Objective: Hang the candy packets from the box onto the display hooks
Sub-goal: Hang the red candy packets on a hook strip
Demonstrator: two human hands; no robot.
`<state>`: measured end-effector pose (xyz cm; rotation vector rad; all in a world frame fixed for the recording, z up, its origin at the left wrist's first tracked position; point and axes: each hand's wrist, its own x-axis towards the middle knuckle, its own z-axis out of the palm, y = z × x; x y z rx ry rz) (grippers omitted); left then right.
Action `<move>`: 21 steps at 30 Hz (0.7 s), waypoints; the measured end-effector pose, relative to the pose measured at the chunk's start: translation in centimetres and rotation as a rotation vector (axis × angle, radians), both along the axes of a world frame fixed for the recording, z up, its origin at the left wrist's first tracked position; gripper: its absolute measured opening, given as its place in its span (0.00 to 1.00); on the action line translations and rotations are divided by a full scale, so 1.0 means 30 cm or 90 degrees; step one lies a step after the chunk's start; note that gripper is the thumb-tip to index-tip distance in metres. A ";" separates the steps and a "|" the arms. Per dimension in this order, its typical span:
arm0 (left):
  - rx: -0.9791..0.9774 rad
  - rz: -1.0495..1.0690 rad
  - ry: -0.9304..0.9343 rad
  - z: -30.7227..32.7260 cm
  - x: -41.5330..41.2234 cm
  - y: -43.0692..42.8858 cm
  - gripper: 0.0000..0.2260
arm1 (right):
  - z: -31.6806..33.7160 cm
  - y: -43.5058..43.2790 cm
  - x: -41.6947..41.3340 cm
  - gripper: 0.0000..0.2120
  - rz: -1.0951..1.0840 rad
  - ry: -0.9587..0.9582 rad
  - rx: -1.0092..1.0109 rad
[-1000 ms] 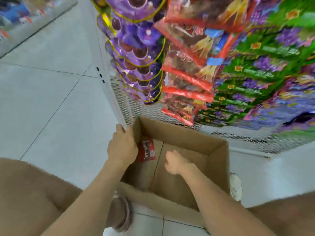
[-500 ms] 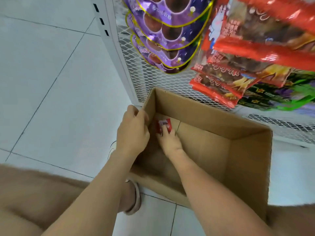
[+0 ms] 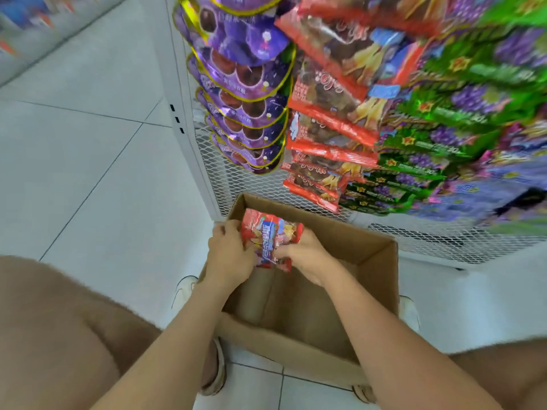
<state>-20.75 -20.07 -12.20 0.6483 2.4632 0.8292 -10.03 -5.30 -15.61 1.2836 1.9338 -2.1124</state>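
both hands [image 3: 229, 255] [image 3: 305, 254] grip red candy packets [image 3: 268, 238] over the box [image 3: 381, 279], long axis pointing away.

One box [image 3: 349, 241], a left hand [image 3: 229, 255], a right hand [image 3: 305, 255], perhaps three packets [image 3: 268, 238].

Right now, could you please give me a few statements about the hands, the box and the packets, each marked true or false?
1. The left hand and the right hand both grip the red packets over the cardboard box. True.
2. The cardboard box stands on a table. False: it stands on the tiled floor.
3. Purple packets hang on the mesh display. True.
4. The right hand is empty and rests on the box rim. False: it holds the red packets.
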 end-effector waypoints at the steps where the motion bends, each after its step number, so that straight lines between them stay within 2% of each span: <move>1: 0.054 0.049 -0.061 0.029 0.011 0.007 0.18 | 0.054 0.010 0.025 0.20 -0.017 0.040 -0.043; 4: 0.230 0.096 -0.276 0.149 0.044 0.030 0.03 | 0.237 0.026 0.118 0.05 -0.038 0.151 -0.141; 5: 0.276 0.087 -0.316 0.196 0.051 0.035 0.03 | 0.288 0.036 0.151 0.04 -0.031 0.162 -0.129; 7: 0.345 0.048 -0.353 0.293 0.061 0.039 0.01 | 0.384 0.063 0.216 0.10 0.019 0.154 -0.037; 10: 0.388 -0.041 -0.347 0.421 0.069 0.046 0.08 | 0.516 0.096 0.292 0.12 0.115 0.121 0.125; 12: 0.392 -0.083 -0.340 0.501 0.077 0.048 0.11 | 0.604 0.082 0.320 0.10 0.151 0.123 0.207; 16: 0.420 -0.112 -0.305 0.692 0.090 0.058 0.08 | 0.792 -0.008 0.327 0.05 0.016 0.270 0.294; 21: 0.501 -0.167 -0.197 1.005 0.111 0.098 0.15 | 1.028 -0.035 0.301 0.07 -0.115 0.418 0.442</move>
